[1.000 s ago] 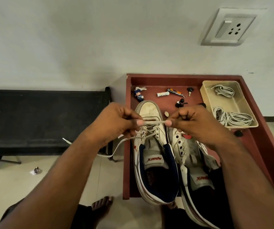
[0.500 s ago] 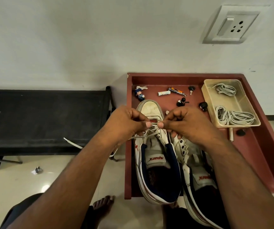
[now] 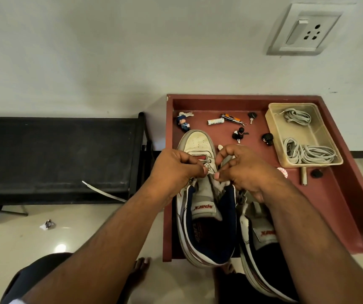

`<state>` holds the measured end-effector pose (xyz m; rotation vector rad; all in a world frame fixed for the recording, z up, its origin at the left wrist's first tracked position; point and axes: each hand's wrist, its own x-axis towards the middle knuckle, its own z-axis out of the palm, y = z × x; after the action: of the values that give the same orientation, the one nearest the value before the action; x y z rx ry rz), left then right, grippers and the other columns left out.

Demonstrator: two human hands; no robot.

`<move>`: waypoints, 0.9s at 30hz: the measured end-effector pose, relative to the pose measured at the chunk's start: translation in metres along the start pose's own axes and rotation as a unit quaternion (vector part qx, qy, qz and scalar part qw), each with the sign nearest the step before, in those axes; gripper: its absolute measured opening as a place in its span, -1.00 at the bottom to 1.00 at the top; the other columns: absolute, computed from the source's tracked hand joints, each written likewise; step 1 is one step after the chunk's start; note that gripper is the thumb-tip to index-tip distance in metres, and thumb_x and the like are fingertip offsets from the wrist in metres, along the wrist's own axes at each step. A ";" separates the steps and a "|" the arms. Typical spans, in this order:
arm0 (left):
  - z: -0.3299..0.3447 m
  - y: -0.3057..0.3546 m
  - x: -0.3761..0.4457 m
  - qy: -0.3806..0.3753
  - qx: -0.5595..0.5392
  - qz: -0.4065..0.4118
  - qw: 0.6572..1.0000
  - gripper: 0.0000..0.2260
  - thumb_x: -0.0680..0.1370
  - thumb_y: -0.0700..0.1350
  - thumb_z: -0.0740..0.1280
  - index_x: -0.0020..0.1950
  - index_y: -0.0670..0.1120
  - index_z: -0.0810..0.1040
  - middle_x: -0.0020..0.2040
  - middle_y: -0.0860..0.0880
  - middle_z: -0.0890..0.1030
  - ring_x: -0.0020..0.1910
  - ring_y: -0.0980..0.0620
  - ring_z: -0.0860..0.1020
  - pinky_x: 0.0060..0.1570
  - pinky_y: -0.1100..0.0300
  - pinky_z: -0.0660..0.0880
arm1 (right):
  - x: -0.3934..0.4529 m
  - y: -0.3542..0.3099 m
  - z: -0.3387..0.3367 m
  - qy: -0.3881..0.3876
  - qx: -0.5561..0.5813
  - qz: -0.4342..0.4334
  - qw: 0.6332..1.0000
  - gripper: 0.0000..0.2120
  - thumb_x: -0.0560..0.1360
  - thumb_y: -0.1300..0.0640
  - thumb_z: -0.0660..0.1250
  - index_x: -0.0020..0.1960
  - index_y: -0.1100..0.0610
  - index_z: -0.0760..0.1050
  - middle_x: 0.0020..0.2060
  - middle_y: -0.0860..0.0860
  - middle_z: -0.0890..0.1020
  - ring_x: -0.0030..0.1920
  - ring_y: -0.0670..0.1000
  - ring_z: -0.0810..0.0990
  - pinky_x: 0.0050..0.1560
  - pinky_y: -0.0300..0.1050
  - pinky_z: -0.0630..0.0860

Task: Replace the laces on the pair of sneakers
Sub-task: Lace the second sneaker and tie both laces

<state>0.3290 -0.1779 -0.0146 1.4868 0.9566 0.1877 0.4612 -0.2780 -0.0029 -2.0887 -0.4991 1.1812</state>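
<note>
Lace (image 3: pixel 206 161) pinched by both hands' fingers (image 3: pixel 204 170).

Red-brown rimmed surface (image 3: pixel 334 207), bearing: two sneakers (image 3: pixel 200 194); tray of coiled laces (image 3: pixel 273 137); doll keychain (image 3: pixel 182 123); battery (image 3: pixel 215 122); keys (image 3: pixel 252 116); small metal cylinder (image 3: pixel 304 175).

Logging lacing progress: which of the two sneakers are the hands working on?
The left sneaker, toe toward the wall: both hands pinch its lace over the eyelets. The right sneaker lies mostly under the right forearm.

white sneaker (image 3: pixel 200 143) with navy lining, reddish-brown table (image 3: pixel 329 194)
</note>
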 end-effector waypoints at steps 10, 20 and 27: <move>0.008 -0.007 0.005 0.024 0.046 0.034 0.998 -0.80 0.34 -0.41 0.50 -0.24 -0.17 0.55 -0.39 -0.24 0.59 -0.43 -0.08 0.54 -0.24 -0.06 0.60 | -0.001 -0.001 -0.004 -0.018 0.096 0.025 0.995 -0.78 0.41 0.49 0.39 -0.11 0.21 0.48 -0.34 0.14 0.55 -0.59 -0.12 0.46 -0.64 -0.32 0.31; 0.011 -0.009 0.002 0.021 0.009 0.026 0.999 -0.79 0.33 -0.40 0.52 -0.28 -0.16 0.55 -0.47 -0.06 0.55 -0.47 -0.01 0.47 -0.35 0.20 0.48 | -0.001 0.000 -0.004 -0.016 0.109 0.032 0.993 -0.77 0.40 0.50 0.39 -0.15 0.20 0.49 -0.38 0.09 0.56 -0.56 -0.12 0.48 -0.63 -0.33 0.33; 0.016 -0.012 0.002 0.053 0.025 0.042 0.997 -0.80 0.36 -0.37 0.52 -0.29 -0.14 0.55 -0.48 -0.04 0.56 -0.53 0.08 0.49 -0.39 0.19 0.51 | 0.000 0.002 -0.007 -0.035 0.118 0.035 0.992 -0.78 0.39 0.48 0.41 -0.18 0.19 0.51 -0.41 0.04 0.60 -0.41 -0.04 0.57 -0.50 -0.24 0.47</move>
<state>0.3352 -0.1907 -0.0289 1.5772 0.9901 0.3097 0.4676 -0.2819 -0.0012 -1.8814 -0.3027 1.2915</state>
